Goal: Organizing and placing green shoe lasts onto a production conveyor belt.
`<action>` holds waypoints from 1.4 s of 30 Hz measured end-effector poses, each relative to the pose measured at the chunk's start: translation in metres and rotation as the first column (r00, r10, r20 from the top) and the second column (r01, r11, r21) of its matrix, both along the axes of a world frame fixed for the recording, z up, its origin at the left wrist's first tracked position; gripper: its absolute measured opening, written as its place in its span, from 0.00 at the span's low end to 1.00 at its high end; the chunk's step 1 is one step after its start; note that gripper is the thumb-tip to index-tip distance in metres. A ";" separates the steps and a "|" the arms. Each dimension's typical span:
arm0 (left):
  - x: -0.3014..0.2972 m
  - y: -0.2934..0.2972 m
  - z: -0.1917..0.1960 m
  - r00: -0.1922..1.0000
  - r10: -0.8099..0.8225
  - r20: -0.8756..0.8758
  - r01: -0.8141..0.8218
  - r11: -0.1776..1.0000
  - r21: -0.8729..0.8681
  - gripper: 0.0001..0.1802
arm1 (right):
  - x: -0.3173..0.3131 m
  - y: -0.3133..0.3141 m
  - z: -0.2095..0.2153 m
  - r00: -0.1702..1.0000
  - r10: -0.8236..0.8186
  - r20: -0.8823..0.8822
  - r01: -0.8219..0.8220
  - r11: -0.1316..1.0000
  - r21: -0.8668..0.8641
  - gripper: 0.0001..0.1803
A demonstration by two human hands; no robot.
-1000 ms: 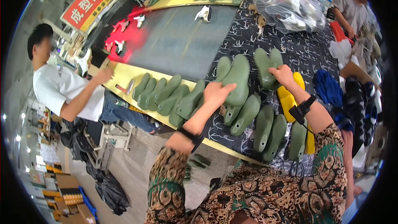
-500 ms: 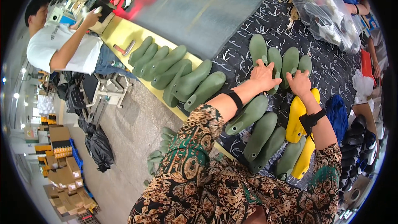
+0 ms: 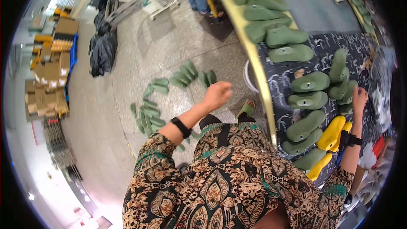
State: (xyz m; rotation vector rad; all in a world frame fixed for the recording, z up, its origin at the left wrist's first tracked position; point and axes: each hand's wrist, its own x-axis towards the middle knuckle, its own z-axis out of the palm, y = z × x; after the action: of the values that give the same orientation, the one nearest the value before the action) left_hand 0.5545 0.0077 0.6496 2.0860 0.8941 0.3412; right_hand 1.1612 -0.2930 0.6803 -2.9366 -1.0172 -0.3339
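- Left hand (image 3: 218,96) has moved from the table (image 3: 277,89) to above the floor (image 3: 97,106), loosely curled, empty.
- Right hand (image 3: 360,98) is at a green shoe mold (image 3: 348,93); cannot tell whether it grips.

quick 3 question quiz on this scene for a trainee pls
1. Which of the wearer's hands is beside the green lasts on the dark tabletop?
2. True or false: more green lasts lie on the floor.
3. Fill in: the lasts nearest the right wristband are coloured ____.

Key:
1. The right hand.
2. True.
3. Yellow.
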 end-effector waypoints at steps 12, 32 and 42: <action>-0.335 -0.088 -0.088 0.894 0.367 -0.259 -0.430 0.866 -0.257 0.16 | -0.525 0.288 -0.029 0.265 0.839 -0.476 -0.819 0.456 0.347 0.13; -0.422 -0.002 -0.262 0.719 0.617 -0.319 -0.692 0.598 -0.405 0.14 | -0.689 0.370 -0.262 0.241 0.352 -0.904 -0.880 0.473 -0.050 0.20; -0.423 0.117 -0.510 0.614 0.728 -0.305 -0.782 0.613 -0.110 0.28 | -0.821 0.459 -0.450 0.483 0.469 -0.740 -0.849 0.459 -0.263 0.29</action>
State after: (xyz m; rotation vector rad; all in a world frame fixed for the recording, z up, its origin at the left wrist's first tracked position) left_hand 0.1313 0.1252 0.1401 1.4282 1.8811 0.4050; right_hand 0.3398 0.1658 0.2304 -2.2728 -2.3653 1.0518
